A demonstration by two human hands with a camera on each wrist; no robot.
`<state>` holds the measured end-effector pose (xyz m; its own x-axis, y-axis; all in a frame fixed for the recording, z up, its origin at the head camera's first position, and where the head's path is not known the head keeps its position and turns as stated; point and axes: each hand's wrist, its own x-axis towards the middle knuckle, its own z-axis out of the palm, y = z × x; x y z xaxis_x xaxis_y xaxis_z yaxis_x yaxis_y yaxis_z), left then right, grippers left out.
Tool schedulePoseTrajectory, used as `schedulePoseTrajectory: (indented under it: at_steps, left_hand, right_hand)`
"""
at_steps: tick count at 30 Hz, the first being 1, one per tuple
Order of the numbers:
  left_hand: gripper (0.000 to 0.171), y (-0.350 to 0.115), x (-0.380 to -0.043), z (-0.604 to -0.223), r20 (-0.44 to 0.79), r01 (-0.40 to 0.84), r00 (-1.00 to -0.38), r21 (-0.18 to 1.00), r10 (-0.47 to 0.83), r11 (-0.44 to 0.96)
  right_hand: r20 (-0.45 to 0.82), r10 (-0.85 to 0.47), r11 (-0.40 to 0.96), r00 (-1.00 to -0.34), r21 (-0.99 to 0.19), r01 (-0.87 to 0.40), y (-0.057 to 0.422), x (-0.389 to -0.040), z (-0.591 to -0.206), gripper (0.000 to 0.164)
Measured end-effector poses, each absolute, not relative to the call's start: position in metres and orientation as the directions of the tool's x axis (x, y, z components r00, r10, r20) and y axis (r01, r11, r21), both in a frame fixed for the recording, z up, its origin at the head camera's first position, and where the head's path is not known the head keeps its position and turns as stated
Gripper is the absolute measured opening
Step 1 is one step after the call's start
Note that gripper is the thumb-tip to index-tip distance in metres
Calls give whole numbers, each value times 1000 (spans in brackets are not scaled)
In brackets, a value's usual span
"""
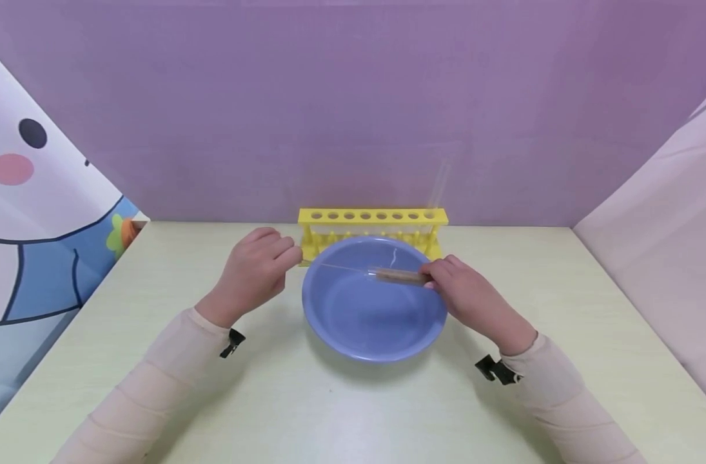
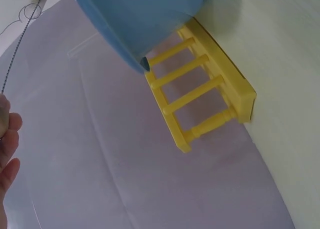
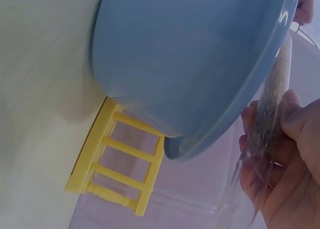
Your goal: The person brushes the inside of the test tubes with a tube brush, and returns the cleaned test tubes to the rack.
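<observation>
Over the basin, my right hand (image 1: 471,296) grips a clear glass test tube (image 3: 248,175) between thumb and fingers. The tube lies nearly level, its mouth towards my left hand. Inside it sits the brown bristle head of a test tube brush (image 1: 400,276). My left hand (image 1: 256,270), fingers curled, holds the other end of the brush at the left of the basin. The brush's thin twisted wire (image 2: 19,45) runs straight between the two hands. Beneath them stands a blue plastic basin (image 1: 361,351).
Behind the basin is a yellow test tube rack (image 1: 364,217), partly hidden by it. Another clear test tube (image 1: 440,183) stands upright in its rightmost hole. A purple backdrop (image 1: 353,109) rises at the back edge of the pale table (image 1: 341,412). A cartoon-printed cloth (image 1: 33,258) hangs at left.
</observation>
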<state>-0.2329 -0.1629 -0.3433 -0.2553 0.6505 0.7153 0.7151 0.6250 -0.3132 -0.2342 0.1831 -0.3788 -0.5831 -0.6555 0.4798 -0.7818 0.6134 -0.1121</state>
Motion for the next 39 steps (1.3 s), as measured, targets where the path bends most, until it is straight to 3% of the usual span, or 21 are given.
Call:
schedulePoseTrajectory:
  at_steps: [13, 39]
  left_hand:
    - [23, -172, -237, -344, 728, 680, -183, -392, 660, 620]
    - [24, -199, -236, -345, 807, 668, -109, -373, 581, 644]
  right_hand:
    - [451, -675, 590, -584, -144, -794, 190, -237, -380, 14]
    - [493, -668, 576, -558, -132, -806, 202, -243, -388, 20]
